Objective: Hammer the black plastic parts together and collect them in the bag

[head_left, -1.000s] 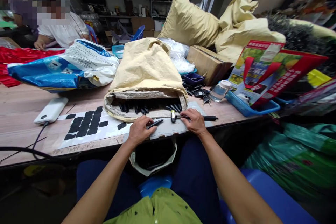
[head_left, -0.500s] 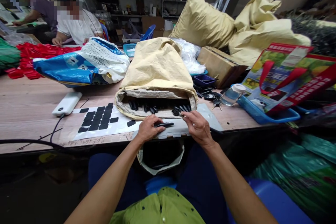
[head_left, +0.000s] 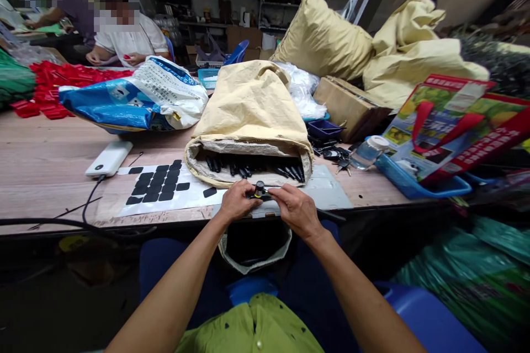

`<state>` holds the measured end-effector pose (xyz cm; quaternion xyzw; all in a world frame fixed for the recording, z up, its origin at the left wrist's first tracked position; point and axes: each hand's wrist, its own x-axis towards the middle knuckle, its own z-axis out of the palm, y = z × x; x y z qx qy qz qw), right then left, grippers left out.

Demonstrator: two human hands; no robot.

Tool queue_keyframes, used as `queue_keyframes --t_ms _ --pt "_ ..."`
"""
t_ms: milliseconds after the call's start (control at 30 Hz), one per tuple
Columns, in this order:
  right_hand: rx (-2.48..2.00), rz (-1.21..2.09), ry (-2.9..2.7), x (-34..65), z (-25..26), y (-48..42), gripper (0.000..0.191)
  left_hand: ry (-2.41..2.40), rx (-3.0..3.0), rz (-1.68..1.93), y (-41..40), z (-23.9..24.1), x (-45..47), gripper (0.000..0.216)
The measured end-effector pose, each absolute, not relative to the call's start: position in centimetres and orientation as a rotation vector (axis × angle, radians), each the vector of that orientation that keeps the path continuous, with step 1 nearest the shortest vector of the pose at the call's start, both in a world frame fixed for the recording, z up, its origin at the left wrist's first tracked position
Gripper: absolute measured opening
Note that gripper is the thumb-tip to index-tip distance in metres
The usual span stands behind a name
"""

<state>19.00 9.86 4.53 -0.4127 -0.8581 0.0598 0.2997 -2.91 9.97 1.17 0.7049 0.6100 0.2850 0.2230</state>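
My left hand [head_left: 237,201] is closed on a slim black pen-like stick [head_left: 261,197], mostly hidden now between my fingers. Pinched in my right hand [head_left: 297,208] is a small tool with a round dark head [head_left: 259,185]; I cannot make out its exact kind. Its head meets the stick, and a bit of yellow shows there. Just beyond both hands lies a cream cloth sack [head_left: 250,102], its mouth facing me. Several black sticks [head_left: 292,171] like the held one lie inside it. Under my hands is a grey board [head_left: 329,187].
Left are a white sheet with black stickers [head_left: 159,182], a white power bank [head_left: 109,159] with a cable and a blue-white bag [head_left: 136,96]. Right are keys [head_left: 343,164], a jar [head_left: 369,152] and a blue tray [head_left: 426,187]. An open bag [head_left: 254,265] hangs below the table edge.
My right hand has moved left, bringing the round-headed tool from beside the sack's mouth onto the black stick. My left hand stays nearly in place.
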Motion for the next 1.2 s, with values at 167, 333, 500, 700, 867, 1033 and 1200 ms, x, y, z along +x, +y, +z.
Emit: queue_keyframes --t_ms 167,333,500,700,867,1033,1200 --pt "-1.133 0.142 -2.138 19.7 4.9 9.7 0.027 1.679 1.894 0.810 9.9 1.1 -2.8 0.025" --pt "-1.172 0.150 -2.212 20.5 4.5 9.7 0.026 1.688 1.899 0.796 9.8 1.2 -2.8 0.023" --pt "-1.224 0.178 -2.072 22.3 4.4 11.6 0.023 1.635 1.911 0.799 9.7 1.6 -3.0 0.026" --pt "-1.218 0.146 -2.150 25.2 2.5 14.6 0.020 1.589 1.910 0.871 9.8 1.3 -3.2 0.021" --pt "-1.120 0.012 -2.217 26.0 0.7 15.5 0.019 1.560 1.901 0.872 9.8 0.9 -3.5 0.025" --pt "-1.126 -0.040 -2.216 25.9 -0.1 15.6 0.018 1.551 1.891 0.897 9.9 0.7 -3.5 0.025" --pt "-1.151 -0.060 -2.217 25.9 -0.2 15.5 0.018 1.543 1.907 0.895 10.0 0.8 -3.4 0.022"
